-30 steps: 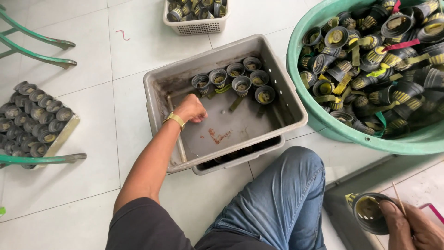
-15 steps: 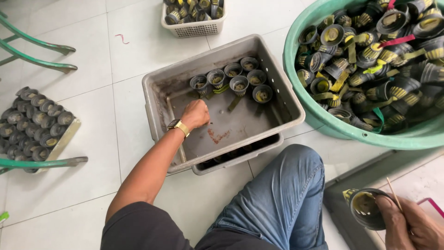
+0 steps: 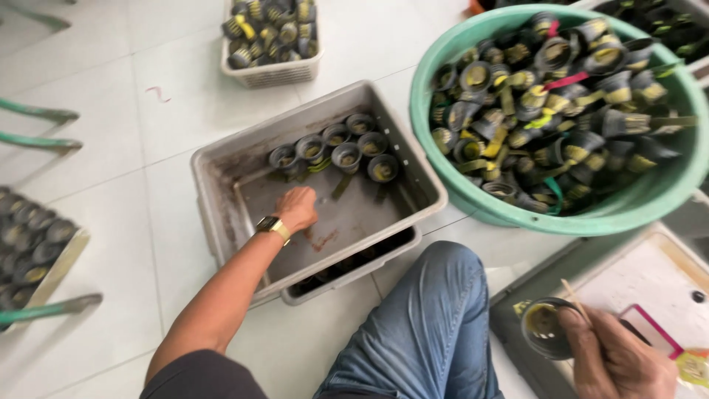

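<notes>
My left hand (image 3: 297, 210), with a gold watch on its wrist, rests inside a grey plastic bin (image 3: 221, 185), fingers curled, nothing visible in it. It sits just in front of a row of small black pots (image 3: 336, 151) lined up along the bin's far wall. At the lower right, my right hand (image 3: 617, 358) grips one small black pot (image 3: 543, 330) together with a thin wooden stick (image 3: 574, 297), above a flat white tray (image 3: 650, 273).
A large green tub (image 3: 450, 177) heaped with black pots and yellow-green bands stands at the right. A white basket (image 3: 273, 70) of pots is at the back, another box of pots (image 3: 29, 251) at the left. Green chair legs (image 3: 40, 140) and my jeans-clad knee (image 3: 436, 325) lie close by.
My left hand has drawn back a little from the row of pots toward the bin's middle. My right hand keeps holding the pot, and the view has shifted right.
</notes>
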